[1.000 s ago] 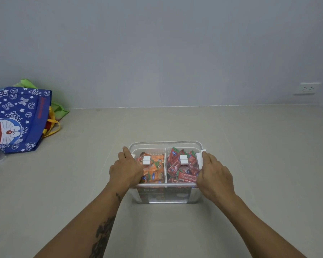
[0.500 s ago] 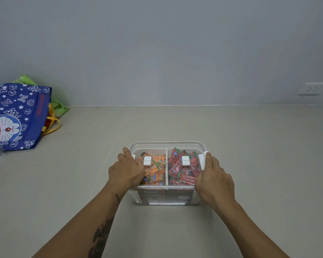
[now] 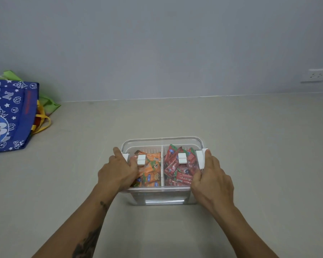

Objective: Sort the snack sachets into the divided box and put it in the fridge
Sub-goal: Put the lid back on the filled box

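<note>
A clear plastic divided box [image 3: 162,141] stands on the beige counter in front of me. Its left compartment holds several orange sachets [image 3: 151,171]; its right compartment holds several red sachets [image 3: 177,168]. A clear lid with white clips lies over the top. My left hand [image 3: 117,171] grips the box's left side, thumb over the rim by a white clip. My right hand [image 3: 212,178] grips the right side, fingers against the white side clip [image 3: 200,159].
A blue cartoon-print tote bag [image 3: 9,116] with yellow handles lies at the far left, a green bag [image 3: 48,103] behind it. A wall socket [image 3: 314,76] sits on the grey wall at the right. The counter [image 3: 259,146] meets the wall behind the box.
Both hands stay on the box's sides; the view has shifted slightly right, so the blue bag sits further left.
</note>
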`<state>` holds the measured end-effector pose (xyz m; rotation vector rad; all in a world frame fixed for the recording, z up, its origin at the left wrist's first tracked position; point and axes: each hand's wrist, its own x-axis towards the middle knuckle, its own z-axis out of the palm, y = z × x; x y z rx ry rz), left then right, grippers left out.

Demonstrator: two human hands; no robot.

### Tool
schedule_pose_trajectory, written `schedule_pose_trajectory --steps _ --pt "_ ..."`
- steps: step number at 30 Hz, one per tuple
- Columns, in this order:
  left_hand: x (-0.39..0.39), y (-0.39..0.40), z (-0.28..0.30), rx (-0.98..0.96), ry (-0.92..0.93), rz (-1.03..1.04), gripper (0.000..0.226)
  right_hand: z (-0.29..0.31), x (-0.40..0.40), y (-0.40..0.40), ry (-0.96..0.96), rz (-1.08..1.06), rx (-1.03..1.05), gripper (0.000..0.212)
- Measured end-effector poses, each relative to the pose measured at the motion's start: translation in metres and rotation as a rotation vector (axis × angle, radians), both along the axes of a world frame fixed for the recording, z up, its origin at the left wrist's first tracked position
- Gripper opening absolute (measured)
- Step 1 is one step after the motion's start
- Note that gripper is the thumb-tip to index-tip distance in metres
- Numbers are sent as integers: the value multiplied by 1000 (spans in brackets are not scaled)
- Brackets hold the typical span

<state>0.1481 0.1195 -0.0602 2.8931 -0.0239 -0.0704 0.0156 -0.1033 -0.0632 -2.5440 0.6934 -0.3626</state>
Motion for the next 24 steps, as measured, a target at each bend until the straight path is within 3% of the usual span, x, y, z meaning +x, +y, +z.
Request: schedule_pose_trajectory --steps 9,13,19,24 --pt "-1 1 1 -69 -2 11 76 -4 1 -3 -38 -4 84 69" --pt "-6 2 2 -185 -36 39 69 -5 2 -4 -41 3 126 69" --pt "-20 7 2 -553 -327 150 32 -10 3 -4 -140 -20 178 59" --pt "-22 7 1 -593 -372 184 27 -17 2 0 -266 6 108 42"
